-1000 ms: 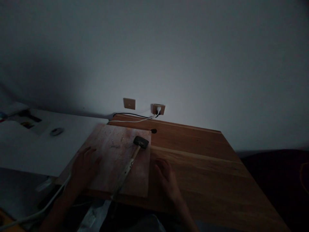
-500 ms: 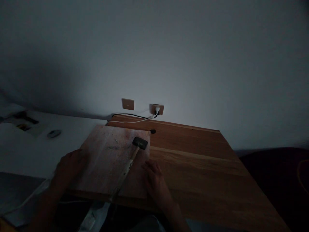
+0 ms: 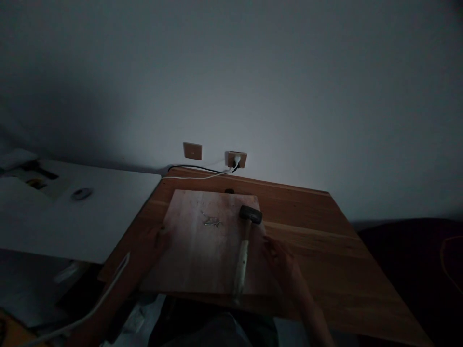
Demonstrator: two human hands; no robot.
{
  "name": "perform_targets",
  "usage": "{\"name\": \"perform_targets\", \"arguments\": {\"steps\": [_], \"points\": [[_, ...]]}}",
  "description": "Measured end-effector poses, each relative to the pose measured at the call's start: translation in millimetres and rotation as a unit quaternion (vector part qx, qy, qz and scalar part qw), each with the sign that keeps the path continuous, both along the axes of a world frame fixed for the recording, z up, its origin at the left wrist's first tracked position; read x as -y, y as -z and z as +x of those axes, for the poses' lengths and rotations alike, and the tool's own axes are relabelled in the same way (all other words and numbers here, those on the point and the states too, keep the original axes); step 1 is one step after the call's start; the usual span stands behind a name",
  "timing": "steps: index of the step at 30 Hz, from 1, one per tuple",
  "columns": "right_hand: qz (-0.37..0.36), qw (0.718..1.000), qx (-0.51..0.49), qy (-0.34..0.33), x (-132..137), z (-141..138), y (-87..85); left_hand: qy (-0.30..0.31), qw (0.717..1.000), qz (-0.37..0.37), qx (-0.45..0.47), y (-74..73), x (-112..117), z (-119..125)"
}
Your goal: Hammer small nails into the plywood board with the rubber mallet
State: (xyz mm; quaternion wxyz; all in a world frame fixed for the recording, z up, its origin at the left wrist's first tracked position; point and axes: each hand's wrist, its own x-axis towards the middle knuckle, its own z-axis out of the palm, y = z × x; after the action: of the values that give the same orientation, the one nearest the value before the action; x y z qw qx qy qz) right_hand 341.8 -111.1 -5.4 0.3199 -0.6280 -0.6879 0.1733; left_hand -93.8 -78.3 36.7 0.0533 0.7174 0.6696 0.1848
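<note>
A pale, stained square board (image 3: 202,260) lies on the wooden desk, its near side at the desk's front edge. On the board rests a hammer (image 3: 243,260) with a dark block head and a light worn handle, head toward the wall. Left of the head is a small pile of nails (image 3: 211,221), or similar thin metal pieces. My left hand (image 3: 154,246) grips the board's left edge, dim and blurred. At the right edge my right hand (image 3: 280,255) holds the board, fingers against its side.
The wooden desk (image 3: 325,250) stretches to the right. A white table (image 3: 108,193) adjoins it at left, bearing a roll of tape (image 3: 81,193) and a dark tool (image 3: 41,169). Behind, cables run to a wall socket (image 3: 237,159). A white cable (image 3: 112,289) crosses near my left forearm.
Both hands have shifted the board to the right, fully onto the wooden desk. The hammer and the metal pieces have moved along with it, and the hammer now points more straight ahead.
</note>
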Motion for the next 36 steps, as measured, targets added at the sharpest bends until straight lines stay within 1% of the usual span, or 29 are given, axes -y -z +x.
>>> {"name": "perform_targets", "arguments": {"steps": [3, 5, 8, 10, 12, 15, 18, 21, 23, 25, 27, 29, 31, 33, 34, 36], "points": [[-0.032, 0.996, -0.009, 0.083, 6, 43, -0.8, 0.038, 0.996, -0.065, 0.057, 2.9, 6, 29], [-0.067, 0.99, -0.019, 0.126, 14, 65, -4.9, 0.058, 0.987, -0.106, 0.102, 7.1, 7, 41], [-0.088, 0.981, -0.037, 0.167, 25, 83, -12.0, 0.059, 0.98, -0.137, 0.134, 11.7, 2, 49], [-0.088, 0.98, -0.059, 0.168, 27, 87, -13.8, 0.055, 0.982, -0.133, 0.123, 11.5, 0, 51], [-0.09, 0.981, -0.079, 0.151, 27, 87, -12.6, 0.058, 0.985, -0.122, 0.102, 9.6, 0, 53], [-0.077, 0.983, -0.091, 0.139, 25, 82, -8.5, 0.067, 0.991, -0.099, 0.058, 8.3, 6, 62], [-0.066, 0.984, -0.083, 0.144, 26, 79, -7.4, 0.074, 0.995, -0.066, -0.004, 13.0, 14, 76], [-0.072, 0.985, -0.082, 0.136, 29, 79, -11.3, 0.085, 0.994, -0.037, -0.055, 20.8, 21, 85], [-0.087, 0.984, -0.094, 0.121, 34, 81, -15.3, 0.078, 0.994, -0.026, -0.071, 23.6, 25, 84], [-0.116, 0.982, -0.109, 0.106, 40, 84, -19.3, 0.077, 0.994, -0.022, -0.072, 22.5, 28, 78], [-0.135, 0.978, -0.12, 0.1, 46, 88, -22.3, 0.093, 0.993, -0.025, -0.067, 18.7, 30, 69], [-0.13, 0.978, -0.122, 0.108, 52, 88, -24.6, 0.113, 0.991, -0.02, -0.069, 15.2, 31, 62], [-0.106, 0.98, -0.115, 0.126, 55, 81, -26.6, 0.123, 0.989, 0.001, -0.079, 14.7, 30, 61], [-0.085, 0.982, -0.1, 0.137, 58, 66, -28.5, 0.141, 0.987, 0.029, -0.077, 17.6, 28, 67], [-0.084, 0.984, -0.091, 0.129, 58, 57, -29.3, 0.158, 0.984, 0.04, -0.068, 19.5, 27, 73], [-0.106, 0.988, -0.078, 0.083, 59, 35, -30.2, 0.21, 0.975, 0.051, -0.047, 21.2, 24, 90]]}}
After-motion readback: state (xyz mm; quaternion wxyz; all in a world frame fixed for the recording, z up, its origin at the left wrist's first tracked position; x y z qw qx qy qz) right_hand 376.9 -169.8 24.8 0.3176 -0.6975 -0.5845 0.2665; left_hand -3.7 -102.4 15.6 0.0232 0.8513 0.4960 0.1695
